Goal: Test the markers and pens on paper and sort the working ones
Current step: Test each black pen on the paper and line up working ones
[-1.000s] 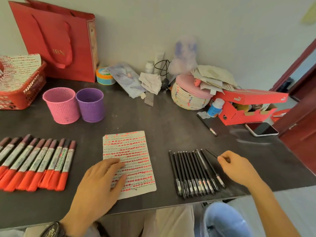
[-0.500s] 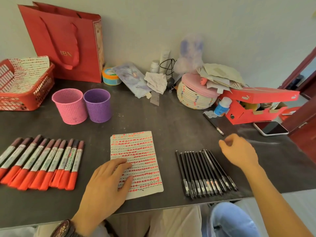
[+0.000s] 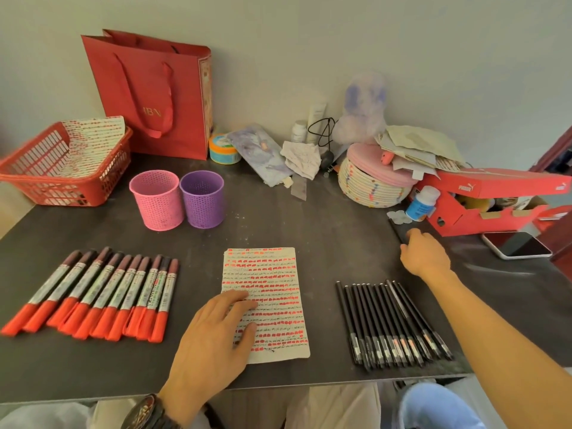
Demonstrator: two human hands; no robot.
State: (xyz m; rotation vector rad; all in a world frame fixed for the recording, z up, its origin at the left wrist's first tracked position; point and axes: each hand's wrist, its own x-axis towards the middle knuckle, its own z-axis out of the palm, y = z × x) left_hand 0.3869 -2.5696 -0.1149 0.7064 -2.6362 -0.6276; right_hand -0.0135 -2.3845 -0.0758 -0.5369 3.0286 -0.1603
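Keep your left hand [image 3: 216,335] flat at 6 o'clock, fingers straight and spread, pinning the paper [image 3: 272,280], with the row of black pens [image 3: 393,323] at its 3 o'clock. Your right hand [image 3: 424,255], at that row's far end a second ago, has reached out to 2 o'clock, fingers curled at the stray pen [image 3: 396,230]. Whether they grip it cannot be told, so pinch it mid-barrel before lifting.

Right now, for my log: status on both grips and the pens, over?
Left grip flat on paper. Right grip at stray black pen, hold unclear. Pen row and marker row lie untouched. Nothing in the way.
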